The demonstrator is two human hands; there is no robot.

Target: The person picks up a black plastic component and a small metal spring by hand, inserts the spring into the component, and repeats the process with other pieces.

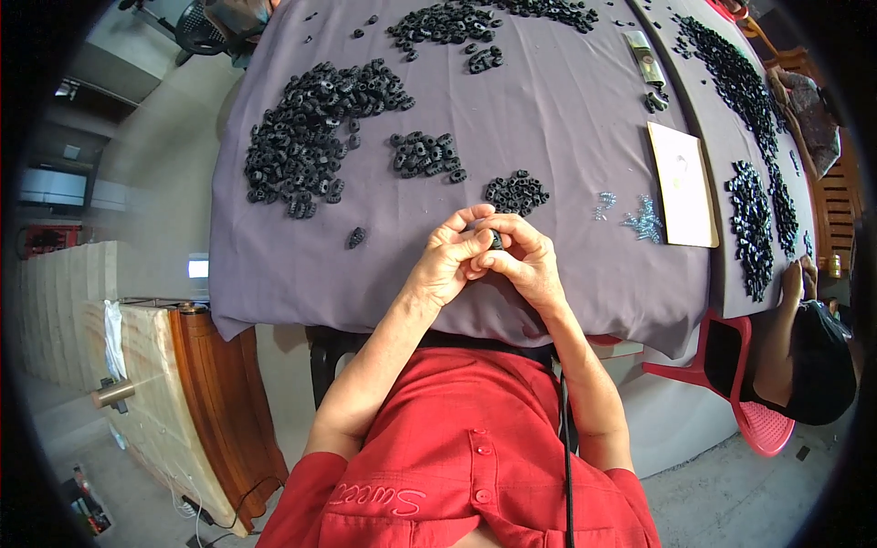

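My left hand [446, 258] and my right hand [527, 259] meet near the front of the cloth-covered table. Between their pinched fingertips is a small black plastic part [496, 239], mostly covered by the fingers. Just beyond them lies a small pile of black ring-like parts [517, 193]. A cluster of black ridged parts [424, 154] sits farther left, and one lone black part [356, 237] rests left of my left hand. Small shiny bluish-clear pieces [645, 219] are scattered to the right of my right hand.
A large heap of black parts [315, 128] spreads over the left; more parts [443, 23] lie at the far edge. A flat cream-coloured board [682, 183] and a tube [646, 59] lie on the right. Another person [813, 356] sits beyond a red chair [722, 374], beside further black piles [751, 228].
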